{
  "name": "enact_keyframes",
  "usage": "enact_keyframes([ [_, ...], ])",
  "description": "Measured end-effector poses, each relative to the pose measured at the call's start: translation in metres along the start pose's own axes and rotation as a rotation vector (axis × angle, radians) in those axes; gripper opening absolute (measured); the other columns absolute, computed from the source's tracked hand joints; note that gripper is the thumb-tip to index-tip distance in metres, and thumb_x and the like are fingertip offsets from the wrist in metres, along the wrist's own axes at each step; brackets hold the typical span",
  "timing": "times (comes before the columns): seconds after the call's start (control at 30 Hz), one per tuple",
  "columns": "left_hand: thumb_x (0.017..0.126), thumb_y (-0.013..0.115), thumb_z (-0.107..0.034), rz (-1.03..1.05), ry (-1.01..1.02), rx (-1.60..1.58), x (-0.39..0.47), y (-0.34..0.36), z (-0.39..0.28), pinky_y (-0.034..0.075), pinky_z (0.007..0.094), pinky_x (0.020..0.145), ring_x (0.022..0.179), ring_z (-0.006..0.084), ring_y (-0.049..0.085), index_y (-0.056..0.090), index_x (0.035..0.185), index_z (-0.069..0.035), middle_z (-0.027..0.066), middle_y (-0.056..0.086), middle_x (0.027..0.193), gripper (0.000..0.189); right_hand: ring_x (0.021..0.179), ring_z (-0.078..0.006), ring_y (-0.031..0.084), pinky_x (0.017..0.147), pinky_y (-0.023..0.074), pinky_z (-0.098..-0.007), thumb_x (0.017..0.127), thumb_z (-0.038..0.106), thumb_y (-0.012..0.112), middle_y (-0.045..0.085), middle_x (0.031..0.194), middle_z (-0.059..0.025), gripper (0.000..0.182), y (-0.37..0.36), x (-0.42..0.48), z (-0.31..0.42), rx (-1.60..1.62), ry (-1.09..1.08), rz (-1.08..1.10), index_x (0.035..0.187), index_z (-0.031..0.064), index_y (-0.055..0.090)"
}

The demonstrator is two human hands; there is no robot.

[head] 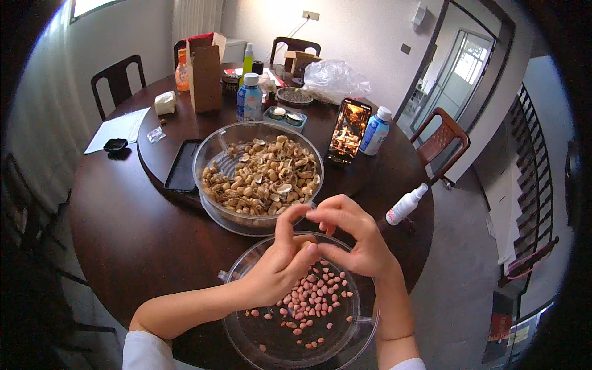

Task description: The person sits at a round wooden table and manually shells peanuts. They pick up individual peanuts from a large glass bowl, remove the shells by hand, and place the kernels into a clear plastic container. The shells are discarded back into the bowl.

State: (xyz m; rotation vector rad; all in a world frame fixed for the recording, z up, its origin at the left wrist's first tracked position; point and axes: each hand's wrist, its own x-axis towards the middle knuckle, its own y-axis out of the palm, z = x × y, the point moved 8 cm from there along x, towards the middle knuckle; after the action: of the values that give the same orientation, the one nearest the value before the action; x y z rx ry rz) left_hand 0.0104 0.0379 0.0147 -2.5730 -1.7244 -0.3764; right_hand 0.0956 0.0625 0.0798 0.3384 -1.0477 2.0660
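My left hand [284, 266] and my right hand [358, 236] meet fingertip to fingertip over the near clear plastic bowl [231, 344]. The fingers of both are bent; whether a small thing is between them cannot be told. Below them, shelled pink peanut kernels [312, 296] lie scattered in that bowl. Just beyond my fingers stands a larger clear plastic bowl [200, 185], holding a heap of peanuts in the shell and broken shells [263, 175].
On the round dark wooden table [138, 240] are a black tray [182, 166], a propped smartphone [349, 132], a blue-labelled bottle [375, 132], a white spray bottle [407, 204], a cardboard box [206, 78] and a clear plastic bag [335, 78]. Chairs stand around it.
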Motion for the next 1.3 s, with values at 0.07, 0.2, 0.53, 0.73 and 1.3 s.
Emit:
enact_keyframes([
  [0.07, 0.094, 0.039, -0.013, 0.044, -0.035, -0.081, 0.000, 0.003, 0.001, 0.042, 0.0217, 0.067, 0.072, 0.0102, 0.047, -0.001, 0.137, -0.005, 0.0077, 0.047, 0.096, 0.059, 0.088, -0.0231, 0.055, 0.075, 0.0466, -0.0305, 0.067, 0.000, 0.068, 0.053, 0.096, -0.0116, 0.038, 0.002, -0.007, 0.000, 0.019, -0.040, 0.047, 0.103, 0.0001, 0.058],
  [0.2, 0.094, 0.039, -0.014, 0.118, 0.069, 0.202, 0.005, 0.013, -0.003, 0.042, 0.0241, 0.072, 0.081, 0.0089, 0.047, 0.004, 0.139, -0.004, 0.0104, 0.045, 0.107, 0.058, 0.080, -0.0255, 0.058, 0.070, 0.0483, -0.0326, 0.067, 0.003, 0.070, 0.056, 0.089, -0.0102, 0.025, 0.005, -0.017, 0.009, -0.050, -0.150, 0.022, 0.091, 0.0013, 0.061],
  [0.53, 0.094, 0.041, -0.023, 0.080, -0.121, 0.093, 0.007, 0.004, 0.008, 0.040, 0.0246, 0.065, 0.071, 0.0093, 0.048, 0.051, 0.094, -0.001, 0.0034, 0.052, 0.078, 0.024, 0.082, -0.0165, 0.060, 0.071, 0.0507, -0.0259, 0.073, -0.002, 0.066, 0.058, 0.090, -0.0107, 0.016, -0.014, -0.026, -0.025, 0.485, -0.010, -0.176, 0.088, -0.0028, 0.061],
  [0.73, 0.094, 0.043, -0.021, 0.103, -0.058, 0.118, 0.005, 0.004, 0.002, 0.040, 0.0252, 0.064, 0.071, 0.0115, 0.048, 0.051, 0.095, 0.001, 0.0050, 0.053, 0.077, 0.024, 0.082, -0.0167, 0.061, 0.071, 0.0505, -0.0264, 0.072, 0.000, 0.069, 0.059, 0.091, -0.0110, 0.018, -0.012, -0.027, -0.027, 0.480, -0.019, -0.138, 0.089, -0.0015, 0.061],
  [1.3, 0.092, 0.046, -0.021, 0.074, 0.070, 0.482, 0.008, 0.005, 0.000, 0.041, 0.0350, 0.056, 0.063, 0.0303, 0.053, 0.047, 0.086, -0.001, 0.0152, 0.052, 0.069, 0.021, 0.066, -0.0222, 0.057, 0.056, 0.0469, -0.0300, 0.064, 0.003, 0.072, 0.057, 0.078, -0.0089, 0.022, -0.001, -0.027, 0.009, -0.247, -0.231, -0.154, 0.083, 0.0010, 0.062],
])
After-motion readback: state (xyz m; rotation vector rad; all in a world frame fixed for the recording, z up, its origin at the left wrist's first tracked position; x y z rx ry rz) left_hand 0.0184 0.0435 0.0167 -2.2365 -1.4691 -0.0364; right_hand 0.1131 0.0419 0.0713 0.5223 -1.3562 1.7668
